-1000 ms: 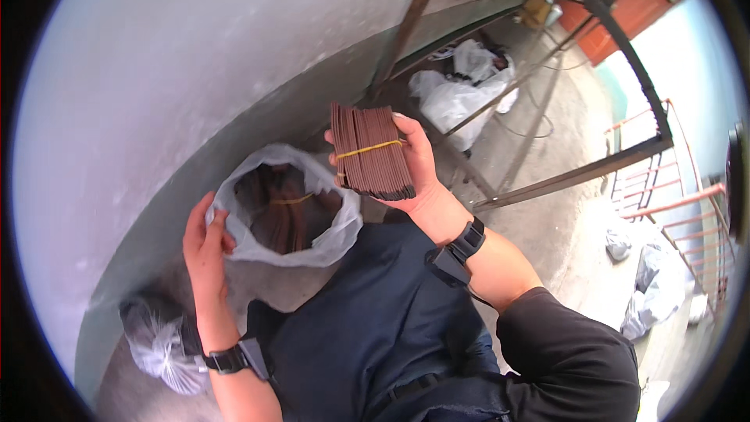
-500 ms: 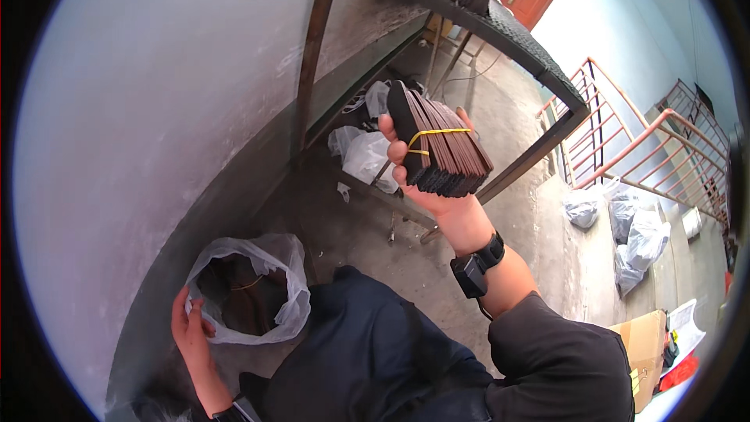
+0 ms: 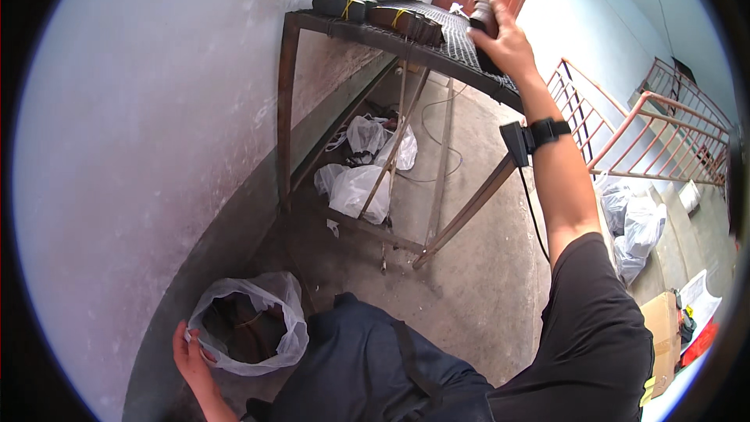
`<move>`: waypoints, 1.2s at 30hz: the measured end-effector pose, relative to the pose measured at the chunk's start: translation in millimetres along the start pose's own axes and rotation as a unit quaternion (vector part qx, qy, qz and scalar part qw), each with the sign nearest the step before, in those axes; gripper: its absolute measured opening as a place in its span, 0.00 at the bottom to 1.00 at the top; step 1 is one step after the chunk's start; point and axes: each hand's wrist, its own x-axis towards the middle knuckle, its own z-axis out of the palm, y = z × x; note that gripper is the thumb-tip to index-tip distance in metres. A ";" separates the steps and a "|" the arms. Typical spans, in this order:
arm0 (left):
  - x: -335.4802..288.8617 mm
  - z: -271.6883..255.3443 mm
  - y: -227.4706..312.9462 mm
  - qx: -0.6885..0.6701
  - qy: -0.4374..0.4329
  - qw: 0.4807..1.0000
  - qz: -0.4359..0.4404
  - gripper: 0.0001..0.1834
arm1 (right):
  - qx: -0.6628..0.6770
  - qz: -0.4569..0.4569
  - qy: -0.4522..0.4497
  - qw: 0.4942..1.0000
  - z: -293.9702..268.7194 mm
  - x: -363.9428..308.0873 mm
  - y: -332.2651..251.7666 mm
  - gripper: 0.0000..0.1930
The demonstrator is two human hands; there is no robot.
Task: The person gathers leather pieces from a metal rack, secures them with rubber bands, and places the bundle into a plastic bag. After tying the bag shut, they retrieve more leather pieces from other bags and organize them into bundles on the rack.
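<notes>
1. Head view: the right hand (image 3: 506,41), its fingers and thumb closed around a dark brown and black banknote-sized stack (image 3: 483,17), is raised over the black wire-mesh tabletop (image 3: 455,33) near its right edge; whether the stack touches the mesh, I cannot tell.
2. On the tabletop's left part lie two dark bundles (image 3: 405,23) bound with yellow bands, one just beside the other.
3. The left hand (image 3: 194,355) is low at the left, fingers curled about the rim of an open, translucent white plastic bag (image 3: 291,336), gripping it.
4. Inside that bag sit brown pieces (image 3: 248,340) with a yellow band across them; their number is hard to tell.
5. White plastic bags (image 3: 364,191) rest beneath the tabletop, between its rusty metal legs (image 3: 287,109).
</notes>
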 end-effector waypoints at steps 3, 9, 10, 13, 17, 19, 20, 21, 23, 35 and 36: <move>-4.6 -13.1 6.8 0.029 0.028 0.999 -0.028 0.24 | -0.038 0.018 -0.240 0.970 55.5 -3.7 15.0 0.32; -19.8 17.9 43.2 -0.012 0.011 1.000 -0.013 0.25 | -0.043 -0.209 0.066 0.975 24.3 -36.6 -12.0 0.24; -20.9 19.5 42.8 -0.027 0.005 1.000 -0.013 0.26 | 0.009 -0.170 0.098 0.980 18.8 -63.8 -62.3 0.21; -36.5 7.3 41.6 0.058 -0.056 0.992 -0.097 0.28 | 0.398 -0.067 -0.120 0.907 63.8 -177.3 -198.4 0.16; -56.7 -9.1 54.4 0.124 -0.123 0.971 -0.161 0.29 | 0.559 -0.208 -0.471 0.650 75.8 -313.9 -363.6 0.15; -57.4 -2.8 57.7 0.178 -0.167 0.956 -0.166 0.30 | 0.483 -0.346 -0.540 0.596 83.3 -370.3 -398.7 0.19; -58.3 0.1 59.8 0.177 -0.170 0.955 -0.168 0.30 | 0.381 -0.429 -0.587 0.571 92.6 -396.7 -407.6 0.21; -59.3 -2.1 58.6 0.165 -0.162 0.956 -0.180 0.30 | 0.256 -0.490 -0.639 0.535 87.0 -404.3 -418.2 0.19; -60.5 -3.8 52.9 0.149 -0.155 0.957 -0.194 0.31 | 0.123 -0.526 -0.688 0.484 98.8 -426.4 -417.3 0.13; -60.1 19.9 48.9 0.184 -0.240 0.943 -0.138 0.33 | 0.096 -0.257 -0.608 0.745 171.9 -378.3 -351.8 0.37; -59.8 18.3 47.9 0.168 -0.233 0.947 -0.144 0.33 | 0.111 -0.219 -0.589 0.770 171.6 -376.0 -355.8 0.39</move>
